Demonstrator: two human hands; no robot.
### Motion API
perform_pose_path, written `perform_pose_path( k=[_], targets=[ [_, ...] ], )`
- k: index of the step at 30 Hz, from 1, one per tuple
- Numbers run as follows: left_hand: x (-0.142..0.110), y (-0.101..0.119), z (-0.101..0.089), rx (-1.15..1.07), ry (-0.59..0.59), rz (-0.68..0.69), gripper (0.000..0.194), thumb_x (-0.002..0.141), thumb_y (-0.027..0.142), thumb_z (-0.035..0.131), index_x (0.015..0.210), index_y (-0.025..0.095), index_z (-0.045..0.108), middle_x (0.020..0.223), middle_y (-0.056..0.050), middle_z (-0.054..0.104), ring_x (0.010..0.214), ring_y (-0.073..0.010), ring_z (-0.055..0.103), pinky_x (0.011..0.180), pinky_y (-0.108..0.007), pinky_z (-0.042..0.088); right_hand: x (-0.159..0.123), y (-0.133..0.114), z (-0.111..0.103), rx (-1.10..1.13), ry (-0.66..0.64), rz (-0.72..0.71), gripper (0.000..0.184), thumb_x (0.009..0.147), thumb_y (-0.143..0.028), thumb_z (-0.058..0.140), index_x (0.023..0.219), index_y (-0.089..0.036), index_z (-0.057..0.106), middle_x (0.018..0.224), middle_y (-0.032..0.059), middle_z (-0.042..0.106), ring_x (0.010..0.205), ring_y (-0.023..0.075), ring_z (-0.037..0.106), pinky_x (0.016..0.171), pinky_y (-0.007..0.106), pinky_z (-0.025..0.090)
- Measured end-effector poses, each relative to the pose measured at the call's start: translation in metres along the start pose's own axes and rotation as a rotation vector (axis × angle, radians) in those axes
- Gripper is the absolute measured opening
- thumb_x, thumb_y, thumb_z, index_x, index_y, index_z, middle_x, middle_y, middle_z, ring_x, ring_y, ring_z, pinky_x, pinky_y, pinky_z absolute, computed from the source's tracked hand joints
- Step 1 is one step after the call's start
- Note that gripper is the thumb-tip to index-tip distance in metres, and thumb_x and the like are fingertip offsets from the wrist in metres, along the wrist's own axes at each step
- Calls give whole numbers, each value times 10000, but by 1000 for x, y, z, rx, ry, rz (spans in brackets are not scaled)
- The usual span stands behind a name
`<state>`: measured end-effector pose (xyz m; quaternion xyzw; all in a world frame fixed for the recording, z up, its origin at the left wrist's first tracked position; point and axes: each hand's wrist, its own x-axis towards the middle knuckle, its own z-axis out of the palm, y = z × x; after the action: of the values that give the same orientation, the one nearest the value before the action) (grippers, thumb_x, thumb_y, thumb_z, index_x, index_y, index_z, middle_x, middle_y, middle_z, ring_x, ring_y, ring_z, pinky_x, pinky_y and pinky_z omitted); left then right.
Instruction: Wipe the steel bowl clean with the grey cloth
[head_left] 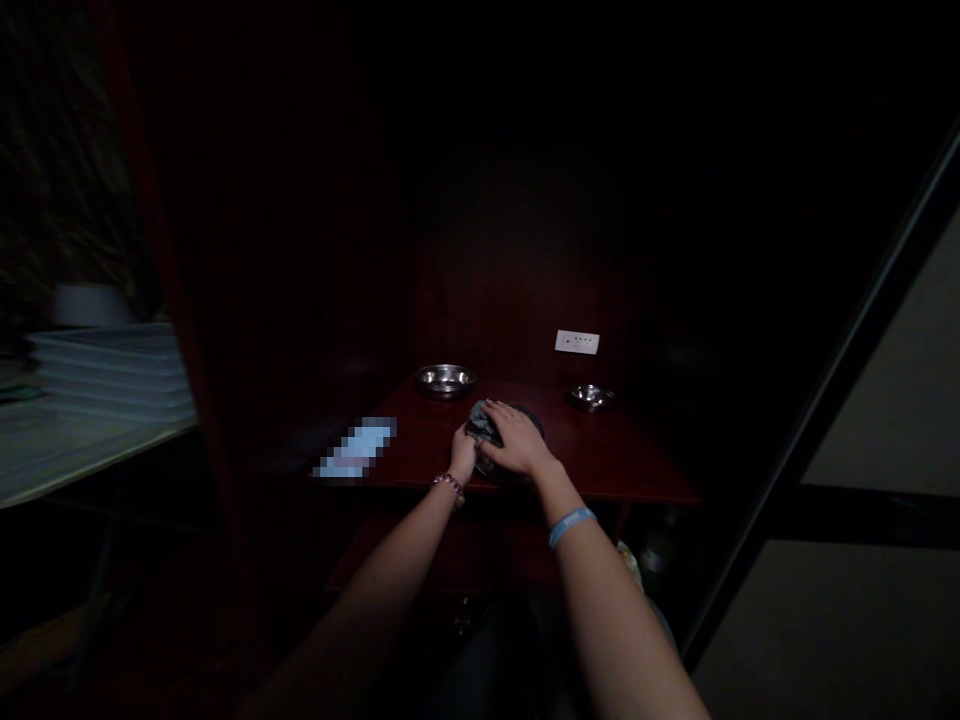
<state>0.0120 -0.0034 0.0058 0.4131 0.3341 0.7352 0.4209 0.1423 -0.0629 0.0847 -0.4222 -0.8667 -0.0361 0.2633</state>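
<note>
Both my hands rest on a dark round dish point(525, 420) at the front of a dark red wooden table point(637, 460). My right hand point(514, 440) lies on top of it, fingers curled over a grey cloth point(480, 422). My left hand point(463, 455) grips the dish's left side, fingers closed, with a beaded bracelet at the wrist. A blue band circles my right wrist. The scene is very dim, so the dish's form is hard to make out.
Two shiny metal bowls stand behind: a larger bowl point(445, 379) at the left, a smaller bowl point(590, 397) at the right. A white socket plate point(577, 342) is on the back panel. A pale card point(356, 448) lies left. Stacked white trays point(112, 370) sit on a side table.
</note>
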Motion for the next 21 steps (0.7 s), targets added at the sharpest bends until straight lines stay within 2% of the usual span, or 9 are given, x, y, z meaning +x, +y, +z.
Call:
perform_pose_path(
  k=[4,8,16,21],
  targets=[
    [-2,3,2,-14,39,-55,129,684,288,714,723,173,672,735,-41,735,819,-239,713,870,-376,556,1,-4,-2,8,-4,-39,587,948,-366,628,1496,-171,547,1601,129,511,1512,276,443,1265,458,339],
    [-1,1,2,32,45,-46,112,668,260,692,725,164,686,760,-45,744,805,-225,700,887,-369,541,1,-3,-3,9,-1,-39,588,951,-321,622,1510,-165,526,1596,132,517,1524,266,425,1267,452,339],
    [0,-2,0,107,25,-53,68,684,225,661,711,165,680,770,-70,740,776,-223,684,864,-373,539,4,1,3,19,-4,44,593,978,-329,564,1542,-163,485,1642,112,460,1554,250,371,1286,425,307],
    [0,0,1,125,3,-34,86,711,244,661,739,166,686,781,-78,745,796,-232,691,879,-388,540,5,5,7,35,29,90,611,989,-335,544,1564,-150,451,1650,131,443,1565,241,348,1291,433,289]
  ],
)
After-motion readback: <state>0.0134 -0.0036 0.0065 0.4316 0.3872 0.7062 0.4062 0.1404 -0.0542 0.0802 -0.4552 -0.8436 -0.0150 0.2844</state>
